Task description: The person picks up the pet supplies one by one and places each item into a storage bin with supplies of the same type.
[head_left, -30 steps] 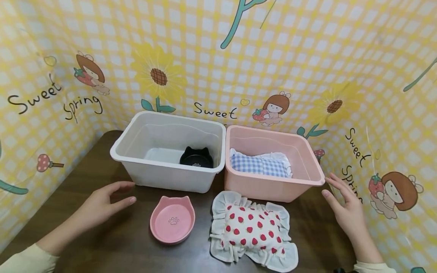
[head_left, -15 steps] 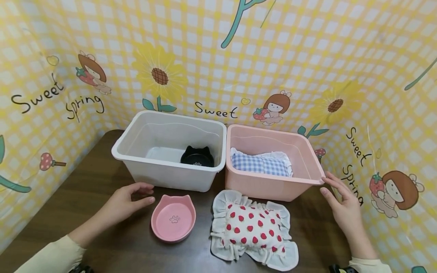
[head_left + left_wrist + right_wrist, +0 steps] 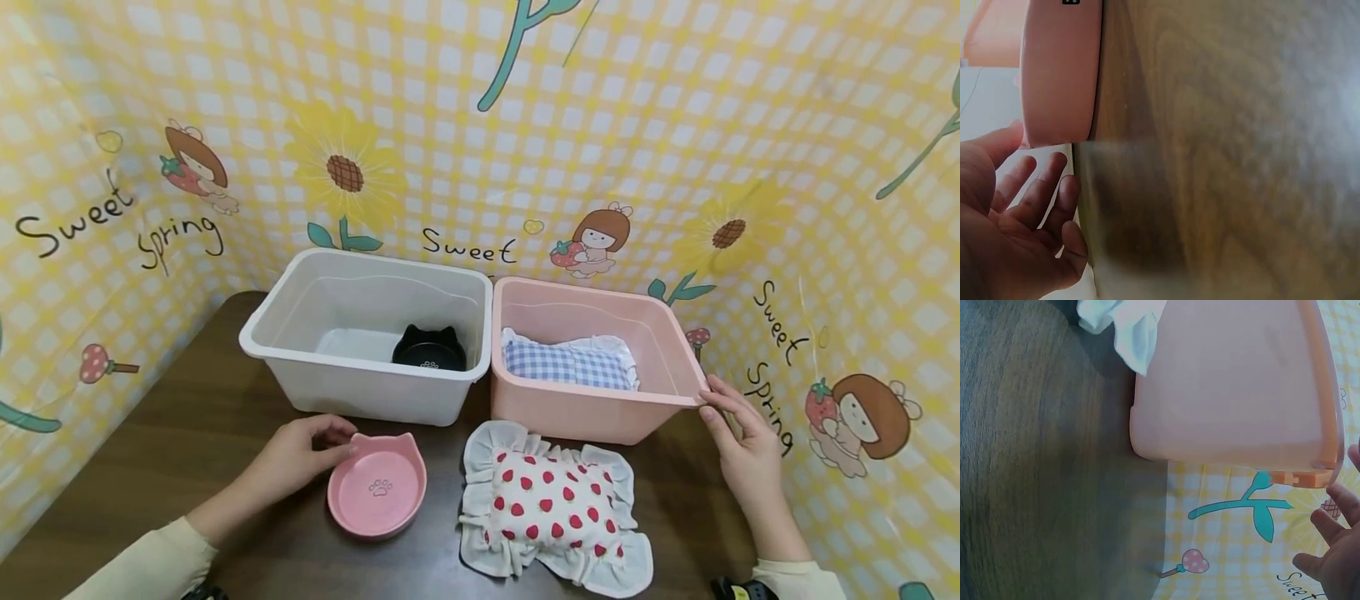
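A pink cat-eared pet bowl (image 3: 377, 487) with a paw print lies on the dark table. My left hand (image 3: 303, 454) is at the bowl's upper left ear, thumb tip at the rim, other fingers loosely bent beside it. In the left wrist view the thumb (image 3: 1007, 140) meets the edge of the bowl (image 3: 1060, 75), and the fingers are apart from its wall. On the right, my right hand (image 3: 746, 454) has its fingertips at the front right corner of the pink bin (image 3: 577, 412), fingers spread and relaxed. A ruffled strawberry-print pillow (image 3: 555, 504) lies in front of that bin.
A white bin (image 3: 367, 387) stands left of the pink one, rims side by side, with a black cat-eared bowl (image 3: 430, 348) inside. A blue checked pillow (image 3: 566, 364) lies in the pink bin. Yellow checked cloth (image 3: 420, 108) encloses the back and sides.
My left hand has moved right, from beside the white bin's front corner to the pink bowl's ear. The right hand has stayed near the pink bin's corner. The bowls and pillows keep their places.
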`<state>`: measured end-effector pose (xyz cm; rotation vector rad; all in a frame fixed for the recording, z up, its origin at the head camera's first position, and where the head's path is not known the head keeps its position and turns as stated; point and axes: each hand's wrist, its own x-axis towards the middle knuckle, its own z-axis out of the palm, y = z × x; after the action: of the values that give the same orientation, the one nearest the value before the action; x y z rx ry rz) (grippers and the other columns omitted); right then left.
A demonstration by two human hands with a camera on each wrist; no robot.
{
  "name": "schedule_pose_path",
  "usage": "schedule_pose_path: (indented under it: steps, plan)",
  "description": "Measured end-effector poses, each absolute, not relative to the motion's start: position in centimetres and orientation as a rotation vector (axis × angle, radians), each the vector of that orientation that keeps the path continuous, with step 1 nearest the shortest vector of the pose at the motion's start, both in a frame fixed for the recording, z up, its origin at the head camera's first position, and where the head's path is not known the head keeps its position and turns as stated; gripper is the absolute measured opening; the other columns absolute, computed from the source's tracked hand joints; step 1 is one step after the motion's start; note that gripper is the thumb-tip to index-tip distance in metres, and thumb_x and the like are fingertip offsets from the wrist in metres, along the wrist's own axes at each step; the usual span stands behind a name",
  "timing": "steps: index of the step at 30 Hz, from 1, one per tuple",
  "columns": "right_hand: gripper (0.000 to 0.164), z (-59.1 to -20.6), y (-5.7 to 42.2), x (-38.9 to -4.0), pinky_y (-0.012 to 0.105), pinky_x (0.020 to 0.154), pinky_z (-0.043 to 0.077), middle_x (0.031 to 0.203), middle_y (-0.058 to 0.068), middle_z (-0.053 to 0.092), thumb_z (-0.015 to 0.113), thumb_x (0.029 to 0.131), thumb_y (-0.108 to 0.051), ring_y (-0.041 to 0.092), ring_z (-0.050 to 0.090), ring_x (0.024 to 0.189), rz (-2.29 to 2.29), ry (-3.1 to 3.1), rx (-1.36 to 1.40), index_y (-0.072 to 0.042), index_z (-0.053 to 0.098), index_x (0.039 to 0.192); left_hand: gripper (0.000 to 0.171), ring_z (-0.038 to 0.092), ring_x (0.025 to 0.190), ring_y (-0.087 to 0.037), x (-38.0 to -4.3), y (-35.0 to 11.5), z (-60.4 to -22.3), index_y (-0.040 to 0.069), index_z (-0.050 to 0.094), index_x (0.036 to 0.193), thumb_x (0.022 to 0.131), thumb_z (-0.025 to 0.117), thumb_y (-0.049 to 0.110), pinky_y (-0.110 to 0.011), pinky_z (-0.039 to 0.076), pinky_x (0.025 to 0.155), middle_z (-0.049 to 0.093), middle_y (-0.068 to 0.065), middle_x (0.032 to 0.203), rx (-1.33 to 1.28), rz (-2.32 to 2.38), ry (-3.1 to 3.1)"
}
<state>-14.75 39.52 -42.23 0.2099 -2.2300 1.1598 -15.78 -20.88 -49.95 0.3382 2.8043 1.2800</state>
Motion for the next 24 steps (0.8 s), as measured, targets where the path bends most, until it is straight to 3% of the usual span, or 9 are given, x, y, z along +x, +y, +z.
schedule_pose_path:
  steps: [6, 14, 24]
  plan:
    - [0.026, -42.7, 39.1, -15.0, 0.013, 0.107, 0.04, 0.136, 0.02, 0.064, 0.073, 0.086, 0.014, 0.007, 0.056, 0.132, 1.192, -2.181, 0.208, 0.006, 0.074, 0.111, 0.01, 0.064, 0.085, -0.01, -15.7, -20.3, -50.0, 0.021, 0.075, 0.096, 0.09, 0.08, 0.025, -0.026, 0.051, 0.076, 0.071, 0.009, 0.087, 0.308, 1.303, 2.809]
    - [0.021, -43.2, 39.2, -15.3, 0.013, 0.107, 0.04, 0.135, 0.017, 0.066, 0.075, 0.086, 0.011, 0.006, 0.057, 0.13, 1.168, -2.174, 0.155, 0.005, 0.076, 0.106, 0.008, 0.065, 0.084, -0.006, -15.6, -19.6, -50.1, 0.023, 0.076, 0.093, 0.09, 0.081, 0.028, -0.025, 0.052, 0.078, 0.072, 0.012, 0.084, 0.311, 1.347, 2.825]
    - [0.018, -43.2, 39.0, -15.7, 0.011, 0.105, 0.04, 0.134, 0.013, 0.066, 0.076, 0.088, 0.005, 0.003, 0.057, 0.126, 1.189, -2.181, 0.091, 0.004, 0.076, 0.105, 0.006, 0.066, 0.076, -0.007, -15.7, -19.2, -50.0, 0.02, 0.08, 0.088, 0.088, 0.082, 0.026, -0.023, 0.052, 0.071, 0.074, 0.01, 0.078, 0.207, 1.37, 2.868]
